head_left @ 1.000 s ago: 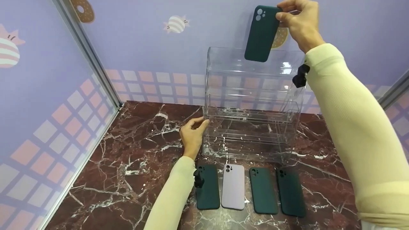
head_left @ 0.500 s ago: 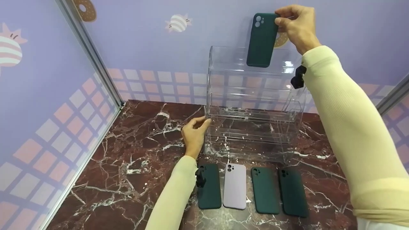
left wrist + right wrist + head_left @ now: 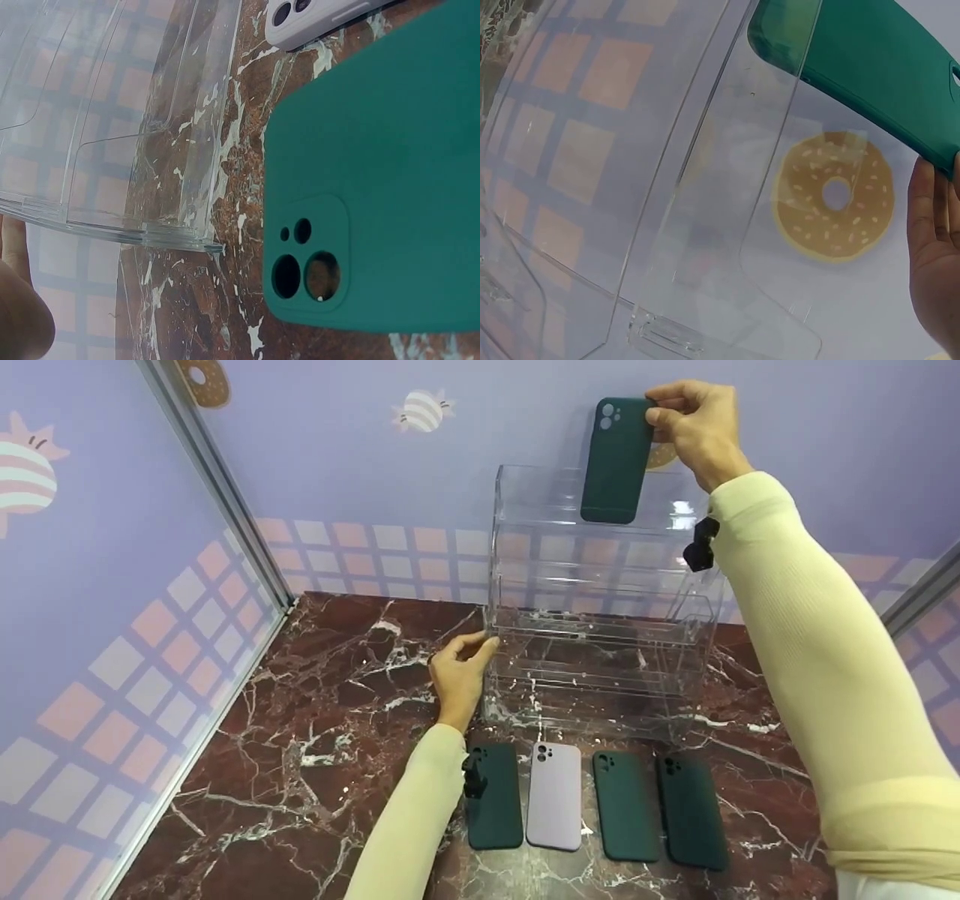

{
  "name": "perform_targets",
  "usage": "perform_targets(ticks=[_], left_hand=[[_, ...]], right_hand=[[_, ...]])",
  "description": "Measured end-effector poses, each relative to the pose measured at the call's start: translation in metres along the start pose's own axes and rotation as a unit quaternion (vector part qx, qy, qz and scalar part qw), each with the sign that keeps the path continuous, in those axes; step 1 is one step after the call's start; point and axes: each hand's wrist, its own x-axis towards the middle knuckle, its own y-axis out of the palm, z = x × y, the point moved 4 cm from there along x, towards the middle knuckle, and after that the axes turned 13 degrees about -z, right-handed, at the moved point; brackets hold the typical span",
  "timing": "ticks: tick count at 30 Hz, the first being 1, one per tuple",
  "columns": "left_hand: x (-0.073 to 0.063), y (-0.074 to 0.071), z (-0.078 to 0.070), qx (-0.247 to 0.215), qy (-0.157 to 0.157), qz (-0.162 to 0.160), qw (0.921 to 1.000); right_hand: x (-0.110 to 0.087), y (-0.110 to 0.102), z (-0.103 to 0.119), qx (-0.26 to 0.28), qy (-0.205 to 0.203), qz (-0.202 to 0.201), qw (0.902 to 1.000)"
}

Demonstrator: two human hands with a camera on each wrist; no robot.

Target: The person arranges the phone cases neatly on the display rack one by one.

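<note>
My right hand [image 3: 701, 431] pinches a dark green phone case [image 3: 619, 465] by its upper right edge. The case hangs nearly upright, camera cutouts at top left. Its lower end overlaps the top tier of a clear tiered display rack [image 3: 600, 637]; in the right wrist view that end of the green case [image 3: 877, 67] shows through the clear panel. At the rack's left side, thumb and fingertips of my left hand [image 3: 459, 671] pinch its edge. In the left wrist view the clear rack [image 3: 97, 150] lies beside the fingers, with a green case [image 3: 375, 187] close by.
In front of the rack lie a dark green case [image 3: 499, 810], a pale lilac case [image 3: 555, 799], a green case [image 3: 626, 810] and a darker case [image 3: 694, 810] in a row on the marbled table [image 3: 300, 810]. A patterned wall [image 3: 375, 472] stands behind.
My right hand has lowered the green phone case, bringing its lower end further down over the rack's top tier. My left hand stays at the rack's left edge.
</note>
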Motion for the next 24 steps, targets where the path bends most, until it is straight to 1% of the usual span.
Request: perform_targets(ticks=[8, 10, 14, 18, 24], left_hand=[[-0.001, 0.001, -0.001, -0.001, -0.007, 0.006, 1.0], [-0.001, 0.001, 0.0, -0.003, -0.008, 0.008, 0.9999], [0.0, 0.001, 0.001, -0.003, -0.011, 0.01, 0.9999], [0.001, 0.002, 0.0, 0.0, -0.012, 0.012, 0.9999], [0.004, -0.001, 0.002, 0.009, -0.009, 0.004, 0.9999]], right_hand=[[-0.004, -0.003, -0.004, 0.005, 0.015, 0.01, 0.9998], [-0.006, -0.003, -0.004, -0.005, 0.012, 0.015, 0.9998], [-0.009, -0.004, -0.006, -0.033, -0.005, 0.022, 0.9992], [-0.012, -0.01, -0.008, -0.057, -0.031, 0.015, 0.9978], [-0.018, -0.024, -0.016, -0.053, -0.056, 0.008, 0.997]])
